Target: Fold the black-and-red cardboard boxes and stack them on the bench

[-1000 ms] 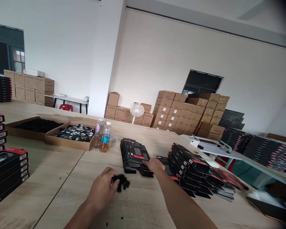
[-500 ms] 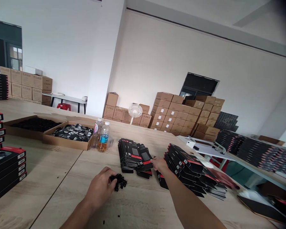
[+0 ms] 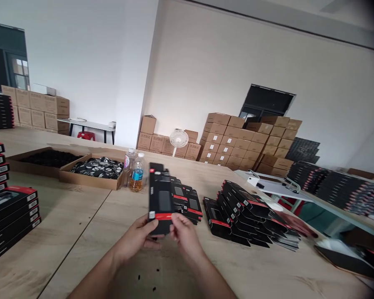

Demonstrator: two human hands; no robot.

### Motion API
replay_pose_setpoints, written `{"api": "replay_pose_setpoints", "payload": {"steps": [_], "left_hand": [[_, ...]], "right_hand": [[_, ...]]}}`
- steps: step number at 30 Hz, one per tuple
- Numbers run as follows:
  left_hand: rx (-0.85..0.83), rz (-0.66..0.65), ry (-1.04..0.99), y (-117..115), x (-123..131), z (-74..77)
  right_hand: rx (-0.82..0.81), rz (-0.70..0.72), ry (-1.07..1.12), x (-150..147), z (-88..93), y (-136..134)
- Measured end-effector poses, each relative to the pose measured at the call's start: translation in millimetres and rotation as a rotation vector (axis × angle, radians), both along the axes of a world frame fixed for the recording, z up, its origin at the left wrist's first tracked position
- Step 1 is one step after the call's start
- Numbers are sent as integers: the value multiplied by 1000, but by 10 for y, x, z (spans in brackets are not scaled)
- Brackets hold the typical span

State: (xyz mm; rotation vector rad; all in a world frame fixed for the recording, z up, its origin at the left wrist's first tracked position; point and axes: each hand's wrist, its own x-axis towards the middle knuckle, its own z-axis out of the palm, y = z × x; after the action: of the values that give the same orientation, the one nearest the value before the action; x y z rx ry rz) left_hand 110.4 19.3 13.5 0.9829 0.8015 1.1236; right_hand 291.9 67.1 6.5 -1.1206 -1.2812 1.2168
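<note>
Both my hands hold up a black packaging box (image 3: 160, 195) with a red stripe and a dark window panel; it looks flat or nearly so. My left hand (image 3: 139, 234) grips its lower left corner, thumb on the front. My right hand (image 3: 184, 233) pinches its lower right edge. Just behind it lies a fanned pile of similar black boxes (image 3: 191, 201), partly covered by the held one. To the right stand opened box sleeves (image 3: 246, 211), stacked in rows. Small black pieces (image 3: 158, 270) lie on the table near me; the heap of them is hidden.
Two shallow cartons (image 3: 90, 182) of black parts and two plastic bottles (image 3: 137, 174) stand at the left back of the wooden table (image 3: 81, 241). Finished-looking boxes (image 3: 14, 211) are stacked at the left edge. A black tablet-like object (image 3: 343, 259) lies at the right.
My right hand has brought a box from the fanned pile to the middle. My left hand has left the small black pieces and now grips that box too.
</note>
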Motion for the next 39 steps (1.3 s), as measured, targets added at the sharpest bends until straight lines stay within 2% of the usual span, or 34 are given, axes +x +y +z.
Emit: {"api": "replay_pose_setpoints", "payload": {"steps": [2, 7, 10, 13, 21, 26, 32, 36, 39], "left_hand": [[-50, -12, -76, -7, 5, -16], [-53, 227, 48, 48, 15, -42], [-19, 285, 108, 83, 33, -65], [10, 301, 135, 89, 47, -83], [-4, 401, 201, 116, 19, -114], [47, 423, 220, 159, -21, -152], [118, 332, 222, 123, 13, -140], [110, 279, 193, 107, 30, -143], [102, 274, 183, 114, 51, -162]], "right_hand": [[10, 124, -30, -86, -60, -85], [292, 16, -562, 124, -140, -78], [396, 17, -828, 144, -202, -86], [461, 23, -951, 48, -214, -89], [386, 23, -1113, 58, -90, -187], [401, 184, -1043, 138, -28, -301], [344, 381, -1030, 289, 74, -268], [388, 328, -1149, 300, 87, -261], [418, 275, -1033, 214, 23, -264]]}}
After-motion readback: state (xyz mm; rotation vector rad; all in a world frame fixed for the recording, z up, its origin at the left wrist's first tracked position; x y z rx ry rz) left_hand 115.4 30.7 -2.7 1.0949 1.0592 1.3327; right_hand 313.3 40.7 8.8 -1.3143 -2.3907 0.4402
